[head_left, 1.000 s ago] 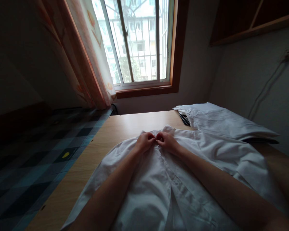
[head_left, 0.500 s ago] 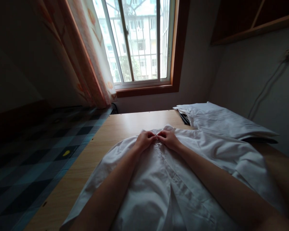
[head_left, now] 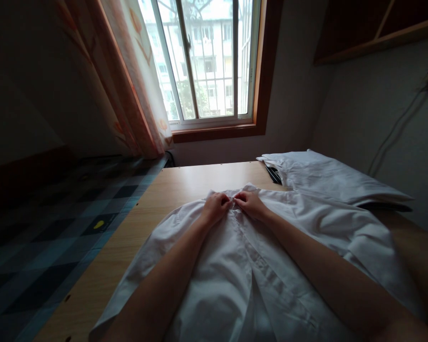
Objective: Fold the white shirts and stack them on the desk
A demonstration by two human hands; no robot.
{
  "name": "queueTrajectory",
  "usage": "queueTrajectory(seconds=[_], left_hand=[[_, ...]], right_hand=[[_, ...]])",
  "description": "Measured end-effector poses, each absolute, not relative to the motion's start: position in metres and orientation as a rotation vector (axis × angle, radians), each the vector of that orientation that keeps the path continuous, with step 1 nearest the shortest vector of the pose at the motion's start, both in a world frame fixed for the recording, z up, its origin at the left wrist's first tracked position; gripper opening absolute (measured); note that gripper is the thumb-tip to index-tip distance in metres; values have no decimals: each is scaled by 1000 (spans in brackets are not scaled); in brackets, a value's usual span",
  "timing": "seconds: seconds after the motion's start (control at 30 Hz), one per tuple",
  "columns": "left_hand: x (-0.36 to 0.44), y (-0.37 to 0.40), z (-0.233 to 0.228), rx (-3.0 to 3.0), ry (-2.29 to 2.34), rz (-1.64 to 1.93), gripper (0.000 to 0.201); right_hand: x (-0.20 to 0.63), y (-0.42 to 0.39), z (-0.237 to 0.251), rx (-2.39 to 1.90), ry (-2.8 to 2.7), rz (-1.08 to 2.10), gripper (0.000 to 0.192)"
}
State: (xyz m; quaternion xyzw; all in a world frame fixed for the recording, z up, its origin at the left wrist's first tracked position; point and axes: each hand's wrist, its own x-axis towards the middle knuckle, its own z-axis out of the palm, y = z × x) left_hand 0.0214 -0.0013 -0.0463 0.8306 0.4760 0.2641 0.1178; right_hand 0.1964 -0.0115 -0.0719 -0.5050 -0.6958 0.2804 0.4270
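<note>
A white shirt [head_left: 214,280] lies spread over the wooden table, its collar end toward the window and its front placket running down the middle. Near the collar, my left hand [head_left: 216,207] pinches the left side of the front opening between thumb and fingers. Just across from it, my right hand [head_left: 249,203] is closed on the other edge of the placket. A small gap separates the fingertips. Whether a button sits between the fingers is too small to tell. Below the hands the two front edges part into a narrow opening.
Folded white cloth [head_left: 328,178] lies over something dark at the table's back right. The wooden table [head_left: 207,175] stands beside a checked bedspread [head_left: 57,228] on the left. Beyond are a window [head_left: 210,61] and a patterned curtain [head_left: 142,95]. A shelf [head_left: 381,38] hangs upper right.
The fingertips of both hands have drawn slightly apart at the collar. The shirt and the folded cloth lie as before.
</note>
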Motion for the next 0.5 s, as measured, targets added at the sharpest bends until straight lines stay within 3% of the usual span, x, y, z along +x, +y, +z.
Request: queueTrajectory(seconds=[0.5], left_hand=[[21, -4, -51, 2617, 1342, 800, 13]], right_hand=[[199, -15, -69, -1196, -1747, 797, 17]])
